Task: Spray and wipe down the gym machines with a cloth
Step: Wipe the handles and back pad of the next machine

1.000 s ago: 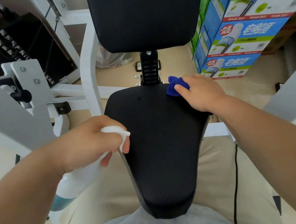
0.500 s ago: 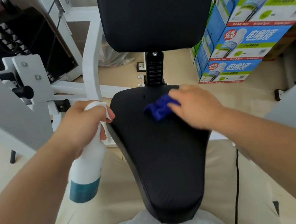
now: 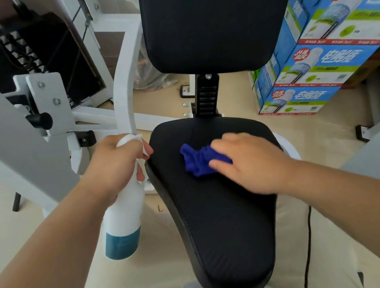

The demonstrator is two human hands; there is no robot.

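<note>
Fingers (image 3: 226,142) of right hand (image 3: 254,162) hold cloth (image 3: 196,161) against seat (image 3: 219,224).

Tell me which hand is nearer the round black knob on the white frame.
Left. The left hand, gripping the white spray bottle, is below and right of the black knob; the right hand is farther right, on the blue cloth across the black seat pad.

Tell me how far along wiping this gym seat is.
Done: nothing visibly finished. In hand: the right hand holds the blue cloth against the seat pad near its far end; the left hand grips the spray bottle beside it. Left: likely pad's near end, backrest, white frame.
</note>
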